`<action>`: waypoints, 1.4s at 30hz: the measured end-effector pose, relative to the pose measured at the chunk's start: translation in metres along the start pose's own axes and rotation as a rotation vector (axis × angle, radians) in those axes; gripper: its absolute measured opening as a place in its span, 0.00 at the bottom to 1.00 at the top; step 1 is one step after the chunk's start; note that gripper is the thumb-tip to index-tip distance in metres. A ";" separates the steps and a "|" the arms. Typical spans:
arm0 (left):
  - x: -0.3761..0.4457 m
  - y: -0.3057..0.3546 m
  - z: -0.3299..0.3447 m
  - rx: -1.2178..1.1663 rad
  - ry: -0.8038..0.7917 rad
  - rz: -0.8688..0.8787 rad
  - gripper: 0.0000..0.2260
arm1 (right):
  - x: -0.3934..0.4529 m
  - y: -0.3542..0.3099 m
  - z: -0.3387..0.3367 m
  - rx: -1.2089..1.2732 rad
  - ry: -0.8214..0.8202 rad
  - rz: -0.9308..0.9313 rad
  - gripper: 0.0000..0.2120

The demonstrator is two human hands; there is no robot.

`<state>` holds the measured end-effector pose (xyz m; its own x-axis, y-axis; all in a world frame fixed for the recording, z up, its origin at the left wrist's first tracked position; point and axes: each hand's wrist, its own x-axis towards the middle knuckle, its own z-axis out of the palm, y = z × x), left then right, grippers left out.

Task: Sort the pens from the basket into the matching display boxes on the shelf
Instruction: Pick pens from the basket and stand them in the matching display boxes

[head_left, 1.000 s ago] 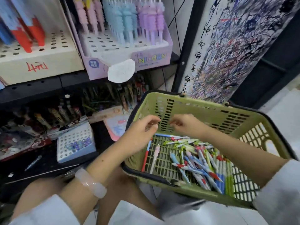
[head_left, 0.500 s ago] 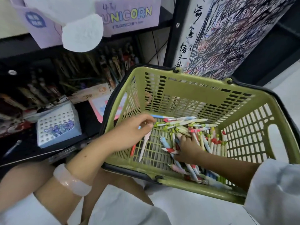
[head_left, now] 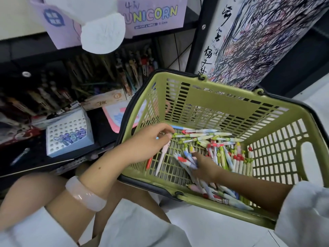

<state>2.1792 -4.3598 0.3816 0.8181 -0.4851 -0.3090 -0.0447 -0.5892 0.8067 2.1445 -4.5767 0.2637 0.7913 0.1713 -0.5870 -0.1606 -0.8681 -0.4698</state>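
At the bottom of the frame two white sleeves and a pale bangle (head_left: 85, 196) on the left wrist frame the view. Just beyond, both hands are down in the green basket (head_left: 204, 97), which fills the right half. The right hand (head_left: 204, 168) lies low in the heap of pens (head_left: 217, 150), its fingers curled among blue-and-white ones near the front wall; it seems to be gathering a few, but whether it truly grips them I cannot tell. The left hand (head_left: 151, 141) reaches over the basket's left rim, its fingers bent and pinching at the ends of the pens lying crosswise along the far side. A pink pen (head_left: 162, 157) and a red one lie apart on the basket floor under that hand.

Further off, left of the basket, a white-and-blue box (head_left: 69, 134) with rows of holes holds a few purple-capped pens. Behind it the lower shelf is dark and crowded with blurred stock. At the top a lilac UNICORN box (head_left: 153, 15) sits on the upper shelf, partly hidden by a white round tag.

The step in hand looks like picking out one kind of pen. Next, the chosen ones need lifting clear of the heap and carrying up left to the box that matches them.
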 end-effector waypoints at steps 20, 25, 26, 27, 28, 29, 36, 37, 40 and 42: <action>-0.046 0.036 -0.026 -0.695 0.192 0.149 0.03 | -0.062 -0.205 -0.095 0.825 0.326 -0.560 0.10; -0.066 0.031 -0.045 -0.672 0.365 0.235 0.03 | -0.078 -0.233 -0.095 0.787 0.346 -0.683 0.09; -0.071 0.031 -0.050 -0.681 0.397 0.244 0.04 | -0.080 -0.238 -0.096 0.813 0.336 -0.678 0.11; -0.075 0.032 -0.056 -0.701 0.431 0.258 0.04 | -0.081 -0.244 -0.098 0.850 0.329 -0.665 0.11; -0.081 0.032 -0.063 -0.725 0.460 0.277 0.04 | -0.081 -0.249 -0.099 0.882 0.320 -0.646 0.12; -0.086 0.033 -0.069 -0.747 0.479 0.293 0.04 | -0.083 -0.255 -0.098 0.893 0.301 -0.627 0.13; -0.126 0.027 -0.095 -0.650 0.551 0.314 0.04 | -0.085 -0.309 -0.076 0.805 0.198 -0.622 0.22; -0.132 0.024 -0.099 -0.652 0.579 0.302 0.05 | -0.085 -0.317 -0.073 0.782 0.184 -0.623 0.21; -0.151 0.013 -0.115 -0.721 0.673 0.266 0.05 | -0.085 -0.336 -0.068 0.647 0.256 -0.685 0.19; -0.165 0.006 -0.129 -0.814 0.703 0.244 0.02 | -0.089 -0.344 -0.071 0.422 0.486 -0.863 0.18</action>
<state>2.1176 -4.1998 0.5020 0.9939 0.0974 0.0512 -0.0699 0.1993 0.9774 2.1707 -4.3269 0.5243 0.8696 0.3644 0.3331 0.4472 -0.2955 -0.8442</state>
